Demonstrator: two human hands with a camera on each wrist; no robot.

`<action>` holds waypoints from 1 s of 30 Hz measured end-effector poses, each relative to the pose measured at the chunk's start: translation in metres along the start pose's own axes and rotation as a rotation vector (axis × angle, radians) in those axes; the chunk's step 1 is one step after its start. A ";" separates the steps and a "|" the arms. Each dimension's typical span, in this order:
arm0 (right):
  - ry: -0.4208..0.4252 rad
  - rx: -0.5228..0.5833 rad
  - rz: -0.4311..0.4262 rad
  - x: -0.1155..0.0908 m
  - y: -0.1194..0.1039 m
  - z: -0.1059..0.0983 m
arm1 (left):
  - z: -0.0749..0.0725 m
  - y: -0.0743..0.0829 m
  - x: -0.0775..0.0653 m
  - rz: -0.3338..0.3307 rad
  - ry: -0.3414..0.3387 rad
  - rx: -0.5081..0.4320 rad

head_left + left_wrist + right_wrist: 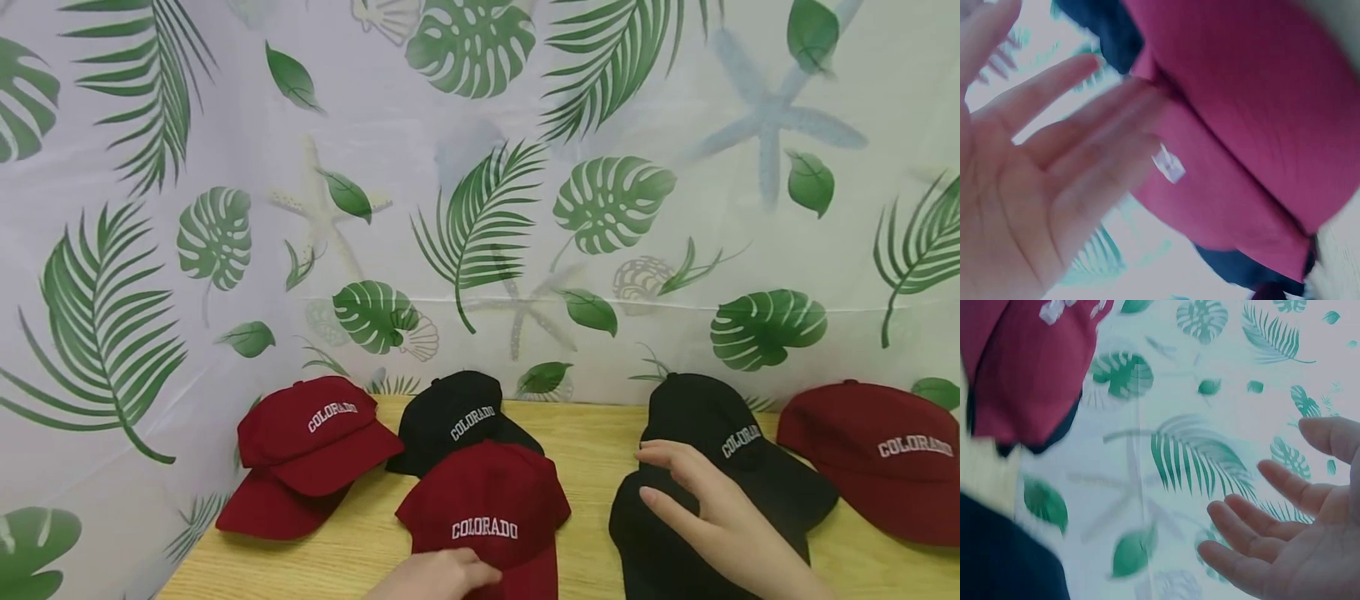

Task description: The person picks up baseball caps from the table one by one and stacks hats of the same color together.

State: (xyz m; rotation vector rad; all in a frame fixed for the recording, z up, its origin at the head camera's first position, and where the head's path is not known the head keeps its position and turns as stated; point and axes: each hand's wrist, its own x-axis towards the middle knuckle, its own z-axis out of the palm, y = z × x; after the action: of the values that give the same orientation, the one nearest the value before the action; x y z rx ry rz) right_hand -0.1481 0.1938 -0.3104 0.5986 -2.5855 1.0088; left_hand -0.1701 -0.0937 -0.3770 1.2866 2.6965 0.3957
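"The left hand (442, 577) and the right hand (723, 517): do they have hold of anything?"

"Nothing that I can see. The left has its fingers extended, the right is well open, fingers apart and slightly bent."

"And where are they?"

"The left is over the brim of the front red cap (491, 496), which lies on the bench (592, 467) with COLORADO facing the person (I can't tell if the fingers touch it). The right is above the near black cap (652, 558), just in front of the far black cap (705, 421)."

"What sits around those?"

"A dark red cap (870, 458) at the far right, a smaller-looking black cap (457, 421) behind the front red one, and a red cap (315, 429) at the left, resting over another red brim (277, 504). A leaf-printed sheet (495, 117) hangs behind."
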 end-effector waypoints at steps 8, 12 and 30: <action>-0.070 0.506 0.178 0.029 -0.005 0.038 | -0.020 -0.071 0.018 -0.198 0.512 -0.201; -0.087 0.721 0.328 0.042 0.000 0.064 | -0.011 -0.096 0.019 -0.373 0.510 -0.300; -0.114 0.768 0.568 0.059 0.041 0.128 | 0.005 -0.107 0.032 -0.339 0.418 -0.929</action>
State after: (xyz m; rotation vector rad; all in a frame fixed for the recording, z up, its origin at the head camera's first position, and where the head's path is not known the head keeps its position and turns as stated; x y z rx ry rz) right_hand -0.2344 0.1161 -0.3995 0.0457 -2.4445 2.2455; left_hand -0.2690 -0.1325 -0.4130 0.4996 2.3564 1.7342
